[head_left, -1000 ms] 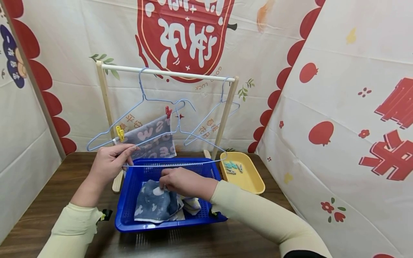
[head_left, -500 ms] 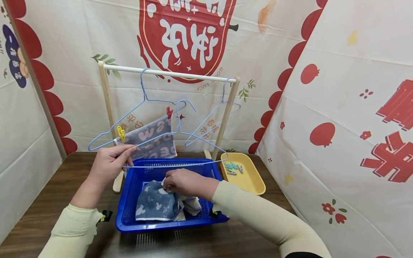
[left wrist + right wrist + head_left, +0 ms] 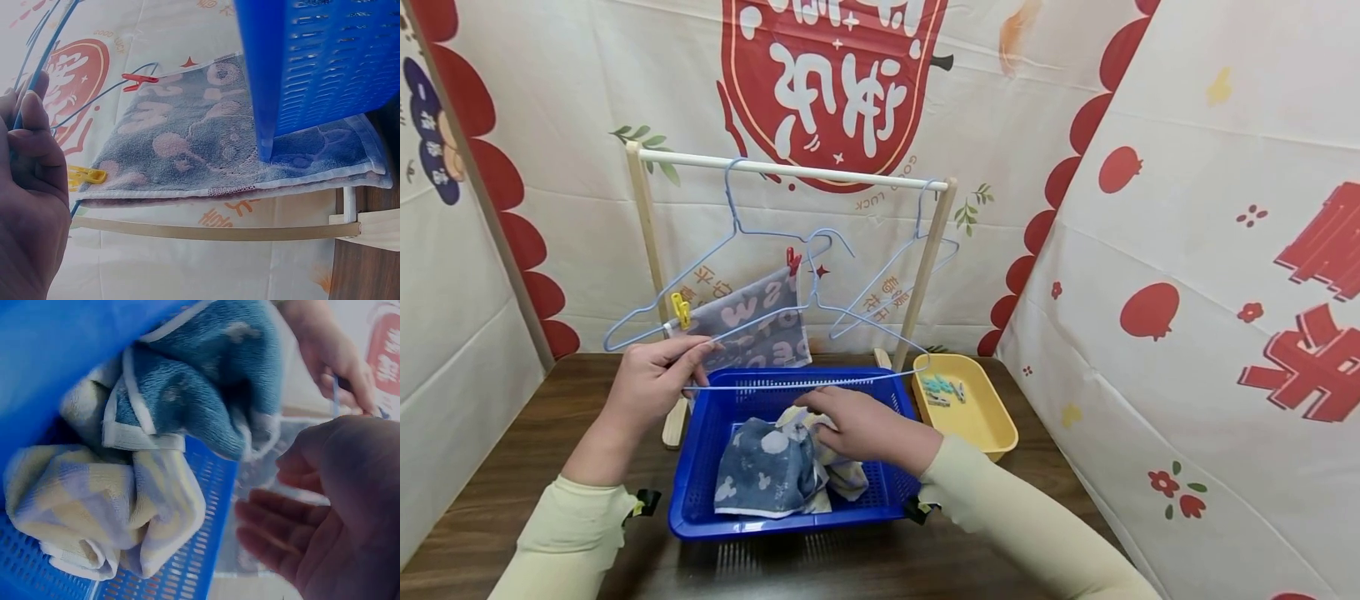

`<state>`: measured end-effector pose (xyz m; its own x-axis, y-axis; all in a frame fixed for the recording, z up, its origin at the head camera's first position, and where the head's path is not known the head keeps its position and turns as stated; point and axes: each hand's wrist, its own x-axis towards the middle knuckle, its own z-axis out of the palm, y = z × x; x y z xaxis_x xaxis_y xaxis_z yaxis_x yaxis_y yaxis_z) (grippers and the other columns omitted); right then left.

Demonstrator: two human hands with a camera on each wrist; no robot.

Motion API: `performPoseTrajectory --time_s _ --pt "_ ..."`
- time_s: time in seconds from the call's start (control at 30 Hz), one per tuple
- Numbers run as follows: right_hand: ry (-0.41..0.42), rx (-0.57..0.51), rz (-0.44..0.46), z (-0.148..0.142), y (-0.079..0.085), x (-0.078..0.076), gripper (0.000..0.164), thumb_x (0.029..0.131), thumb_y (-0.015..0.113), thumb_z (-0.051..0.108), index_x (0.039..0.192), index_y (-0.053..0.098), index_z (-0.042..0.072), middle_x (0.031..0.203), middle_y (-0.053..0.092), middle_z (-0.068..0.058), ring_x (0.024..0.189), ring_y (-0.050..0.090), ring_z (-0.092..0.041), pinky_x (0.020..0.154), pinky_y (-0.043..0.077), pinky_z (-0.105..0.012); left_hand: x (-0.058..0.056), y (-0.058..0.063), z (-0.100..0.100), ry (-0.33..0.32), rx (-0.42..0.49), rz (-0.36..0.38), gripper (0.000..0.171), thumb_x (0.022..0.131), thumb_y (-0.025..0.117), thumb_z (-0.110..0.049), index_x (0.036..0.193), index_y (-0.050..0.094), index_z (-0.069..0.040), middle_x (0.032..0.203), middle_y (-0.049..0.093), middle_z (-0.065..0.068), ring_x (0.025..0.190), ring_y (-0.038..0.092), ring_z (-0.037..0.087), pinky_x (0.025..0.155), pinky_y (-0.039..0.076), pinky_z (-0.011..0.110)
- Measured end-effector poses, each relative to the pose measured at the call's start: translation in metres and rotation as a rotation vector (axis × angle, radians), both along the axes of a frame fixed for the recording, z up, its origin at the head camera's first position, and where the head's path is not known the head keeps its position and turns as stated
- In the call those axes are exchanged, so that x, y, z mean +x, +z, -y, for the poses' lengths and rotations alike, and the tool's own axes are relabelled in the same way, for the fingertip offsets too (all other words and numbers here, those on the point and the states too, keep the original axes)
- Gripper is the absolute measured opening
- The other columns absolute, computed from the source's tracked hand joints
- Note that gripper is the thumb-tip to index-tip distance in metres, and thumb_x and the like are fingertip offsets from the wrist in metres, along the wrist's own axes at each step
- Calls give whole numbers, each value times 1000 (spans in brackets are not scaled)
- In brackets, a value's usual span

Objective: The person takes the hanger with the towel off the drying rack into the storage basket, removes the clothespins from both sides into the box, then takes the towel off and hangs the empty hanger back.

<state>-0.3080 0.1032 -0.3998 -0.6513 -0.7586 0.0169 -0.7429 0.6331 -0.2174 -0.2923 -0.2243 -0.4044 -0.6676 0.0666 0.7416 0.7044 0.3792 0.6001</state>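
Observation:
My left hand (image 3: 651, 383) pinches the left end of a light blue wire hanger (image 3: 790, 387), holding it over the blue basket (image 3: 793, 526). Inside lie a blue-grey towel (image 3: 760, 471) with pale shapes and a crumpled yellow-and-lilac towel (image 3: 81, 494). Above the yellow-and-lilac towel is my right hand (image 3: 868, 425); in the right wrist view its fingers are loosely bent with nothing between them. Behind the basket, a grey towel with pink letters (image 3: 181, 125) hangs from another hanger (image 3: 658, 296), clipped by a yellow clothespin (image 3: 681, 310) and a red clothespin (image 3: 793, 261).
A wooden rack (image 3: 790, 170) stands behind the basket, with a further wire hanger (image 3: 917, 237) at its right end. To the right on the brown table (image 3: 1000, 533) sits a yellow tray (image 3: 981, 417) with several clothespins (image 3: 942, 388). Printed cloth walls surround the table.
My right hand has let go of the blue-grey towel and shifted slightly right, its fingers loosening. More of the yellow-and-lilac towel shows. My left hand and its hanger have stayed in place.

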Motion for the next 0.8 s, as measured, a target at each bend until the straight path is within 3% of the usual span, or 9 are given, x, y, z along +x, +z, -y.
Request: performPoseTrajectory --time_s 0.23,0.37,0.5,0.63,0.8 --pt "-215 -70 -27 -41 -4 10 41 111 71 26 148 66 8 144 64 -12 128 67 -29 106 57 -48 -1 2 1 -33 4 -71 18 101 70 14 110 82 3 68 70 1 61 64 7 57 55 17" --pt "-364 -113 -122 -62 -16 8 47 107 76 27 148 65 7 143 61 -18 128 65 -35 107 56 -53 0 3 1 -43 13 -77 18 101 69 15 110 82 4 69 71 1 62 66 6 58 55 16" --pt "-550 -141 -160 -76 -31 6 59 105 78 31 154 59 3 146 59 -25 131 63 -41 111 54 -58 1 4 1 -50 13 -84 19 101 69 16 109 82 4 69 71 0 62 66 7 57 55 17" --pt "-687 -140 -144 -83 -47 5 67 104 78 32 157 54 0 146 58 -28 130 64 -42 110 54 -59 3 5 1 -52 8 -89 20 101 70 14 110 83 2 69 70 -1 60 65 9 56 54 18" --pt "-752 -152 -72 -83 -60 5 68 107 73 28 164 46 1 149 56 -29 127 67 -44 104 58 -61 5 8 3 -55 15 -85 19 103 69 13 113 82 4 70 71 1 59 66 10 55 55 18"
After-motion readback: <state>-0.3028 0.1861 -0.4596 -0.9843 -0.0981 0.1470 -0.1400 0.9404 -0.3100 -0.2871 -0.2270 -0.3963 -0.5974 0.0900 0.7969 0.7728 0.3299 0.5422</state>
